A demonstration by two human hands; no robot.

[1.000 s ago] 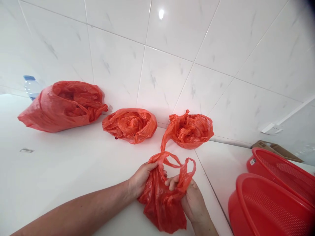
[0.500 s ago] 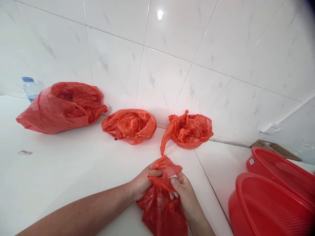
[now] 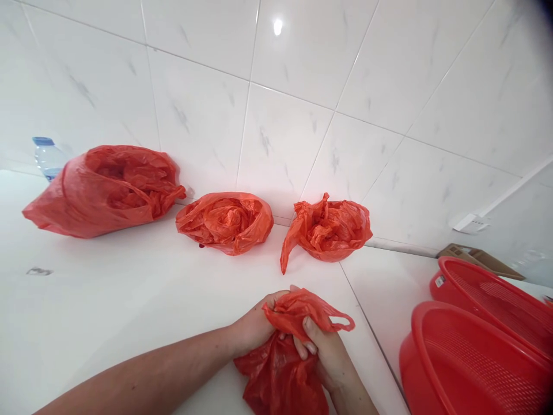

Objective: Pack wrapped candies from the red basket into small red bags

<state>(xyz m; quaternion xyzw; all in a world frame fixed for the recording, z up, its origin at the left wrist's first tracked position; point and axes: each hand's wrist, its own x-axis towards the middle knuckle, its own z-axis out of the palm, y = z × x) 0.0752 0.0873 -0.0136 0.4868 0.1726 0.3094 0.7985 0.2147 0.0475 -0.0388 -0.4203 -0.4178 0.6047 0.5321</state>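
Observation:
A crumpled red plastic bag (image 3: 280,374) lies on the white counter (image 3: 129,300) near the front edge, gripped by both hands. My left hand (image 3: 254,325) clutches its upper left part, fingers curled round the plastic. My right hand (image 3: 328,357) pinches the bunched top and handles, which stick out to the right. Three more red plastic bags sit against the tiled wall: a large one (image 3: 103,190) at the left, a middle one (image 3: 224,222), and one (image 3: 328,230) just beyond my hands.
Two red plastic strainer baskets (image 3: 470,369) are stacked at the right edge, with a flat brown cardboard piece (image 3: 479,259) behind them. A clear water bottle (image 3: 45,155) with a blue cap stands at the far left, behind the large bag. A white wall socket (image 3: 466,222) is at the right.
The bag's handles, held open and spread a second ago, are now bunched together in my hands. Both hands have drawn closer together and slightly toward me.

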